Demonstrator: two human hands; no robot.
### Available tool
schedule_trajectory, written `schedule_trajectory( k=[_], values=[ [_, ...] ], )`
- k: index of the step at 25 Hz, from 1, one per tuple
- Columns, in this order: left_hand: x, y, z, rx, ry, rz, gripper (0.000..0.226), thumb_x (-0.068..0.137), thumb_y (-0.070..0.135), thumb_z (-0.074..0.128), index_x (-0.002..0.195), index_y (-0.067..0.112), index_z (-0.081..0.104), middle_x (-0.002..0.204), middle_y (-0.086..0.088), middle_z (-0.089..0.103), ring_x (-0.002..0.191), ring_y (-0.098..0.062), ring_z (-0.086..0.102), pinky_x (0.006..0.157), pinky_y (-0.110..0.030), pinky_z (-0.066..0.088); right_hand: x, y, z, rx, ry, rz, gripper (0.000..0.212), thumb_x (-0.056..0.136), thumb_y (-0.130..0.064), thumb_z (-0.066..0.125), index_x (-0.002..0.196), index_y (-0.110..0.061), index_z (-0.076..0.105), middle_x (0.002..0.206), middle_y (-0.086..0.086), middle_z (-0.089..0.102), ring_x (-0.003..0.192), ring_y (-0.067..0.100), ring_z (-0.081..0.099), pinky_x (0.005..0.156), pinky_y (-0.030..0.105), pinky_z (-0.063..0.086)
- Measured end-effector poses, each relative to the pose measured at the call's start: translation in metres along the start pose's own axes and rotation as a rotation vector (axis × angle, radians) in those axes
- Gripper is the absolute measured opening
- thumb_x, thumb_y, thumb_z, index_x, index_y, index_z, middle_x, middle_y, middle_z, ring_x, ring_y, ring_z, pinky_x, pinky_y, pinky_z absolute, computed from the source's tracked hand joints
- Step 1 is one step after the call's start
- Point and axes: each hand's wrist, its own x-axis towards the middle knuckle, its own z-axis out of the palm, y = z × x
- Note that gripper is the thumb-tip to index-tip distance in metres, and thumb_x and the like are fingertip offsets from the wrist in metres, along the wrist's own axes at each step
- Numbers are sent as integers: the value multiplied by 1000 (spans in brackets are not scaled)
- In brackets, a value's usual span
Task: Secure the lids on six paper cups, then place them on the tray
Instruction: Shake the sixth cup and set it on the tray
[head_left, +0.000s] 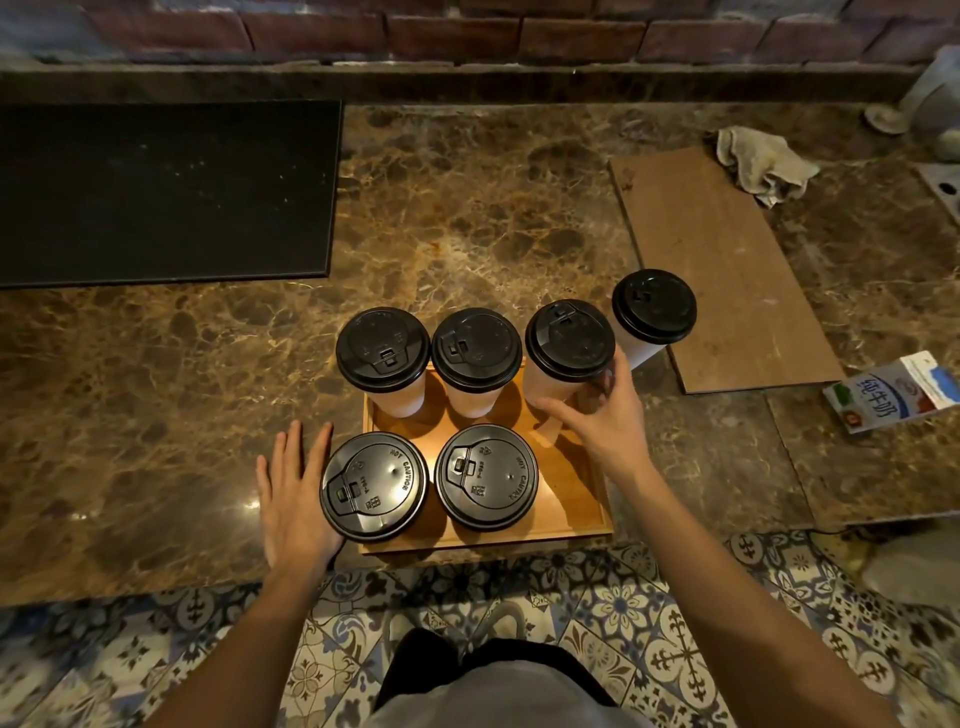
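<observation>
Head view looking straight down, and the wooden tray (582, 499) sits at centre frame on the marble counter (467, 208), near its front edge. 5 lidded paper cups stand in it: 3 across the back row, the back-left cup (383, 349), the back-middle cup (476, 349) and the back-right cup (569, 340), and 2 in the front row, the front-left cup (374, 484) and the front-middle cup (485, 477). The front-right corner of the tray is bare wood. All 5 wear black lids.

Right hand (597, 421) is at the back-right cup, fingers curled round its lower wall, thumb on the near side. Left hand (293, 493) lies flat and spread, fingers together and pointing up the frame, palm down just beside the front-left cup at the tray's left edge; it grips nothing.

Cup number 6, the outside cup (653, 306), stands off the tray, lid on, just to the upper right of the back-right cup, on the edge of a brown board (727, 270).

Further out: a black mat (166, 192) at upper left, a crumpled cloth (761, 163) at upper right, a milk carton (893, 397) lying at the right edge, patterned floor tiles (649, 623) along the bottom.
</observation>
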Motion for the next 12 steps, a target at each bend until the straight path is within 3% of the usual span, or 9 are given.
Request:
schedule_trajectory(
  k=[4,6,9,12],
  values=[
    [0,-2,2,-25,20,14,96,70,33,83,147,13,31,157,-18,17,146,-33,10,118,-48,2,-29,21,-18,63,325,119,60,82,-11,77,133,-20,47,126,4,59,115,18,60,94,28,54],
    [1,-4,4,-26,16,21,102,65,32,87,148,13,31,157,-18,18,146,-33,10,118,-47,1,-22,21,-29,89,401,158,71,81,-17,79,140,-17,40,132,4,55,118,17,57,99,30,51],
    [2,-7,8,26,26,32,106,60,29,89,148,13,31,155,-19,21,145,-35,13,117,-51,6,8,13,-38,97,371,165,96,76,-25,83,151,-16,24,151,5,39,136,16,43,111,32,39],
    [3,-10,12,43,37,42,106,59,29,89,147,13,32,155,-20,22,144,-36,15,116,-52,7,36,10,-32,73,379,113,98,74,-23,84,151,-14,24,152,1,38,138,10,36,114,28,32]
  ],
)
